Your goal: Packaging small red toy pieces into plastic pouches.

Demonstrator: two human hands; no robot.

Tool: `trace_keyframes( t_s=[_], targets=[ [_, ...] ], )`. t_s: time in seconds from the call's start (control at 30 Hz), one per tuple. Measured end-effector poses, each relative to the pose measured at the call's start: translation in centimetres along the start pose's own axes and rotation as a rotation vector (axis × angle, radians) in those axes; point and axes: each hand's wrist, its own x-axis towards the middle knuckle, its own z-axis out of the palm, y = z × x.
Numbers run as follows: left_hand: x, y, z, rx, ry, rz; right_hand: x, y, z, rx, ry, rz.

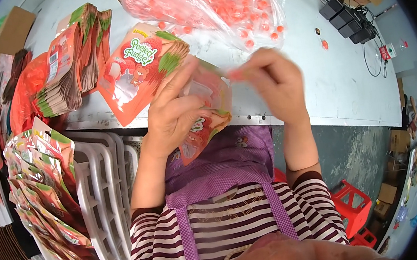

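My left hand grips a red candy pouch that hangs over the near table edge, its clear part and mouth facing right. Just beyond those fingers lies a fanned stack of flat red pouches with green corners. My right hand is raised to the right of the pouch's mouth, thumb and fingers pinched together. Between its fingertips is a small red candy, smeared by motion. A large clear plastic bag full of small red wrapped candies sits behind both hands.
More pouch bundles lie at the table's left, beside a red plastic bag. Filled pouches stand in a grey crate at my left. Black power adapters with cables are far right. A red stool stands below the table.
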Motion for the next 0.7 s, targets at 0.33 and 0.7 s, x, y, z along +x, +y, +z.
trace_keyframes(
  t_s=[0.33, 0.7],
  targets=[
    [0.3, 0.7, 1.0, -0.087, -0.002, 0.022, 1.4, -0.4, 2.9, 0.164, -0.068, -0.148],
    [-1.4, 1.9, -1.0, -0.376, 0.213, -0.033, -0.4, -2.2, 1.3, -0.439, -0.636, -0.305]
  ],
)
